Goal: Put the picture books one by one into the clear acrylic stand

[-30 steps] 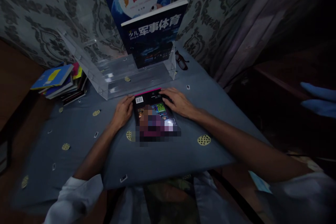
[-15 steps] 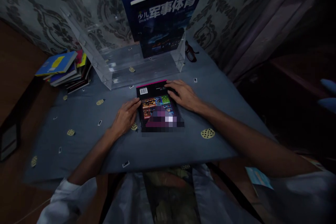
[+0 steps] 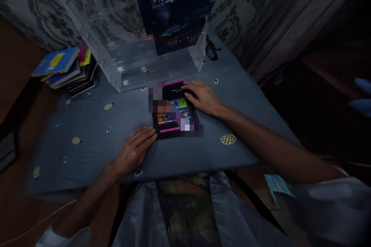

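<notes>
A dark book with a pink top edge lies flat, back cover up, on the blue-grey cloth of the table. My right hand rests flat on its upper right corner, fingers stretched out. My left hand lies on the cloth by the book's lower left corner, fingers extended with the tips touching that corner. Behind the book stands a clear acrylic book stand with a dark blue book upright in it and another book behind that.
A pile of several thin books sits at the table's far left. Dark glasses lie right of the stand. Patterned wallpaper and a curtain close off the back. Something light blue shows at the far right edge.
My left hand slid down the book's left side to its lower corner. My right hand stayed on the upper right corner. The camera dipped, so everything sits higher in the picture.
</notes>
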Tool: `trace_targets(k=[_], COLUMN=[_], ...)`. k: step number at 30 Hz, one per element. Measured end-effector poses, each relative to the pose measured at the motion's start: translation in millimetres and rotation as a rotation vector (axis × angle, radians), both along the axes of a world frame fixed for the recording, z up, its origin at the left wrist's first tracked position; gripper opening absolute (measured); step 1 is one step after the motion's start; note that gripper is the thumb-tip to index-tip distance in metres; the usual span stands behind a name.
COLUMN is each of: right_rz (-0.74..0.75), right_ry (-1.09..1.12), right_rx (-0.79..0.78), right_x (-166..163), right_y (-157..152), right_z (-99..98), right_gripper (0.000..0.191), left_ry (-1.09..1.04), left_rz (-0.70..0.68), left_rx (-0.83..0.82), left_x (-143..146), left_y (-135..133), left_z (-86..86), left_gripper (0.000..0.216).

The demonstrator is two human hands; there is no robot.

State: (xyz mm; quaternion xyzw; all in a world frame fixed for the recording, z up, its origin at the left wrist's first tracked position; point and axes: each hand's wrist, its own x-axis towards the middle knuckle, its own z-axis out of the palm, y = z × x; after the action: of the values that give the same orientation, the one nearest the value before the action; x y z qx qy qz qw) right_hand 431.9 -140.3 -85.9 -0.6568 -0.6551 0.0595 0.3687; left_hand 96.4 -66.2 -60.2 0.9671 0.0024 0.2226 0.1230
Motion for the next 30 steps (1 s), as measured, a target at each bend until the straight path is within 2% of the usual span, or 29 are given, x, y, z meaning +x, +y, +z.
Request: trace_targets(k=[6,10,14,17,20,23,30], right_rz=[-0.026,-0.049,0.147,0.254,0.232,0.174,0.127], right_ry=[-0.066,-0.177,-0.212,-0.208,-0.213,-0.24,-0.274], right_rx=[-0.006,0.014,0.042,-0.012,-0.085,-0.141,-0.182], right_x=[-1.3,-18.2,-55.0,-82.1,-97.7,-102.5,-102.9], right_y=[-1.5,1.8,19.5,38.7,55.2,64.5,65.4], right_z=[0.4,8.7,20.5,25.8,25.3,21.0,17.8], right_gripper=[0.033,0.03,0.032,0.038,0.049,0.055,0.057], left_ry=[0.011,0.013,-0.003,-0.032,-0.057,-0.056,0.007], left_rz=[-0.011,0.024,0.187,0.289,0.339,0.369,0.322], left_rx=[-0.03,-0.081,-0.08,-0.12,-0.19,-0.231,-0.233], left_x=[1.1,12.9,37.2,59.6,76.4,83.7,84.6], left_y=[-2.5,2.3,25.7,55.1,82.8,99.6,108.9], left_z=[5.7,5.5,-2.7,-11.5,-19.3,-25.6,-31.8], left_gripper=[0.052,0.04,0.038,0.04,0.041,0.041,0.043])
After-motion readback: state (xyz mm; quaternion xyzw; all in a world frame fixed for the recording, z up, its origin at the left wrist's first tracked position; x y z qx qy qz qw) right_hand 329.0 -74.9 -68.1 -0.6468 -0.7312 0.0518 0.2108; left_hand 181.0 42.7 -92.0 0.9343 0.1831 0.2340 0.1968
